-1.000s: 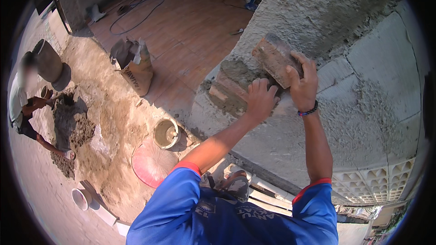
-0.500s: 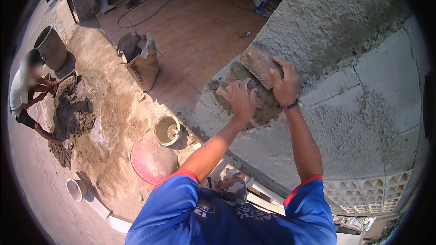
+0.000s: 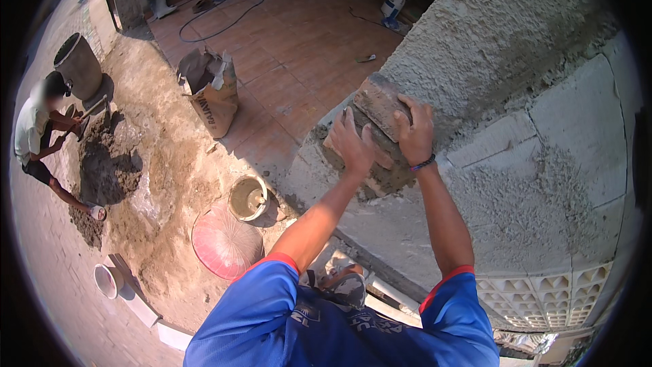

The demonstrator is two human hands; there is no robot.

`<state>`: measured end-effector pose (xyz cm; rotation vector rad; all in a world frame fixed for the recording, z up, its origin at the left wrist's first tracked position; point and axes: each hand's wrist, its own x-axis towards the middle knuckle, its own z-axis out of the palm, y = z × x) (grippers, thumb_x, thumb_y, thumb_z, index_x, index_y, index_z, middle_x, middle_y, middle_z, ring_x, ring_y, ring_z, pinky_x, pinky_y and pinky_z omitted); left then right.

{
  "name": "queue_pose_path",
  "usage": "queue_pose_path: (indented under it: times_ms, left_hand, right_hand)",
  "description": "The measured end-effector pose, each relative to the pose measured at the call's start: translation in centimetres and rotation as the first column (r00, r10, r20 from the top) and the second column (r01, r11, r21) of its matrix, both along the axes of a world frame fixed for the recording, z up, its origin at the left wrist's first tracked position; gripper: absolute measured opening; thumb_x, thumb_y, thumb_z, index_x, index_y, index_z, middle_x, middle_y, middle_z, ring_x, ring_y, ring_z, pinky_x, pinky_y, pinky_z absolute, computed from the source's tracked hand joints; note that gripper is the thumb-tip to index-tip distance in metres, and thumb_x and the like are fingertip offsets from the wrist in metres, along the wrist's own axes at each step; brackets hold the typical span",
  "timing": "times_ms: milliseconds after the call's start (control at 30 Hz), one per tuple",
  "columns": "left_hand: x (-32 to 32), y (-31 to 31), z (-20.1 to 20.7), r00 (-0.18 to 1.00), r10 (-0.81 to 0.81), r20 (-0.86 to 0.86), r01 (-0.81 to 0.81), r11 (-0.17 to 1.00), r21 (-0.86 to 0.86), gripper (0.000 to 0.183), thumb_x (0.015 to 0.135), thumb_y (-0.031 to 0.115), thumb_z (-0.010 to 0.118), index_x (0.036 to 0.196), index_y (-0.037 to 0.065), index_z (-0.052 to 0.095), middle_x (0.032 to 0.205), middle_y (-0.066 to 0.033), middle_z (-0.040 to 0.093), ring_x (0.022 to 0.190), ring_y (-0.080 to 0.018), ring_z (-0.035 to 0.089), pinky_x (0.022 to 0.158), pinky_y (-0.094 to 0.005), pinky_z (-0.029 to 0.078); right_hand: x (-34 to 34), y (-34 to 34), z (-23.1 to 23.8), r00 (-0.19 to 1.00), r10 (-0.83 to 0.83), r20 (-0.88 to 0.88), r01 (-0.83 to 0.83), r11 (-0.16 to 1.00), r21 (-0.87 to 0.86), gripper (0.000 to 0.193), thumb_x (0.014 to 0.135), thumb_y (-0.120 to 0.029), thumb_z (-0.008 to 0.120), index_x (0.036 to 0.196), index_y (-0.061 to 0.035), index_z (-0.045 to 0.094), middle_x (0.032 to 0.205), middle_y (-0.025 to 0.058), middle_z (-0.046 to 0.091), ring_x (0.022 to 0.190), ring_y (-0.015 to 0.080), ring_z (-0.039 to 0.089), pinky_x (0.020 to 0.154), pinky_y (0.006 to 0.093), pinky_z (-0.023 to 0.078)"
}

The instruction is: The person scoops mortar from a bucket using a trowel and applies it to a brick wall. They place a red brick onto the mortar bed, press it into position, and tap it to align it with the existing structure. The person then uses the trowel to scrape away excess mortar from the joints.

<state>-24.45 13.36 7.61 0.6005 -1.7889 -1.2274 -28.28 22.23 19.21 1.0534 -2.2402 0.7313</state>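
Note:
My right hand (image 3: 415,134) is closed on the near right edge of a rough, reddish-grey brick (image 3: 379,103), which lies tilted against the plastered wall. Beside it, my left hand (image 3: 352,146) is laid across a second, lower brick (image 3: 382,157), fingers over it and thumb toward the first brick. Much of this lower brick is covered by the left hand. Wet grey mortar (image 3: 394,180) surrounds both bricks on top of the pale wall ledge (image 3: 305,171).
A rough plastered wall (image 3: 489,41) rises ahead on the right. Down on the left are a bucket (image 3: 238,205), a conical hat (image 3: 210,241), a torn paper sack (image 3: 216,110) and a mortar heap (image 3: 102,163). A co-worker (image 3: 34,129) bends there with a long-handled tool.
The left hand's fingers have stretched farther forward and left over the lower brick. My right hand stays on the upper brick. The whole view has shifted slightly.

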Motion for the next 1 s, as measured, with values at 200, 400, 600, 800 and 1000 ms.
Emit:
queue_pose_path:
  times_ms: [200, 400, 600, 800, 1000]
  left_hand:
    - [-0.9, -2.0, 0.1, 0.998, -0.021, -0.054, 0.022, 0.999, 0.025, 0.058, 0.085, 0.010, 0.070, 0.138, 0.000, 0.052, 0.135, -0.0202, 0.049, 0.128, -0.0398, 0.041, 0.109, -0.0485, 0.031]
    - [2.2, 0.7, 1.2, 0.983, -0.185, 0.016, 0.185, 0.967, -0.178, 0.041, 0.082, 0.013, 0.074, 0.121, 0.009, 0.066, 0.134, -0.0187, 0.048, 0.129, -0.0429, 0.038, 0.108, -0.0540, 0.029]
    - [2.1, 2.2, 2.0, 0.963, -0.242, 0.119, 0.268, 0.907, -0.326, 0.031, 0.080, 0.020, 0.078, 0.110, 0.012, 0.072, 0.143, -0.0193, 0.040, 0.135, -0.0472, 0.030, 0.108, -0.0606, 0.026]
    - [1.4, 2.9, 2.4, 0.946, -0.253, 0.204, 0.317, 0.855, -0.410, 0.025, 0.080, 0.024, 0.078, 0.100, 0.009, 0.073, 0.145, -0.0213, 0.038, 0.137, -0.0475, 0.027, 0.110, -0.0605, 0.022]
    - [1.3, 3.4, 2.9, 0.944, -0.209, 0.255, 0.304, 0.850, -0.431, 0.028, 0.078, 0.026, 0.078, 0.095, 0.004, 0.072, 0.143, -0.0208, 0.040, 0.137, -0.0463, 0.027, 0.110, -0.0604, 0.022]
  right_hand:
    - [-0.3, 0.0, 0.0, 0.999, 0.033, 0.017, -0.033, 0.999, -0.028, 0.031, 0.088, -0.006, 0.064, 0.119, -0.0037, 0.065, 0.116, 0.0172, 0.066, 0.106, 0.0383, 0.056, 0.096, 0.0451, 0.045]
    - [0.2, 1.1, 3.6, 0.994, -0.059, -0.095, 0.054, 0.997, -0.062, 0.031, 0.090, -0.009, 0.065, 0.120, -0.0036, 0.064, 0.115, 0.0184, 0.067, 0.106, 0.0382, 0.058, 0.094, 0.0448, 0.047]
    - [0.7, 1.7, 5.6, 0.992, -0.092, -0.084, 0.082, 0.991, -0.110, 0.029, 0.093, -0.013, 0.065, 0.121, -0.0033, 0.064, 0.117, 0.0188, 0.066, 0.110, 0.0378, 0.058, 0.095, 0.0444, 0.047]
    - [1.2, 2.6, 5.6, 0.994, -0.072, -0.086, 0.065, 0.994, -0.088, 0.031, 0.093, -0.013, 0.066, 0.122, -0.0020, 0.063, 0.116, 0.0190, 0.066, 0.111, 0.0375, 0.058, 0.095, 0.0444, 0.047]
    - [1.5, 3.0, 5.8, 0.991, -0.080, -0.110, 0.070, 0.993, -0.092, 0.032, 0.092, -0.012, 0.067, 0.122, -0.0013, 0.063, 0.116, 0.0193, 0.066, 0.110, 0.0371, 0.058, 0.095, 0.0442, 0.047]
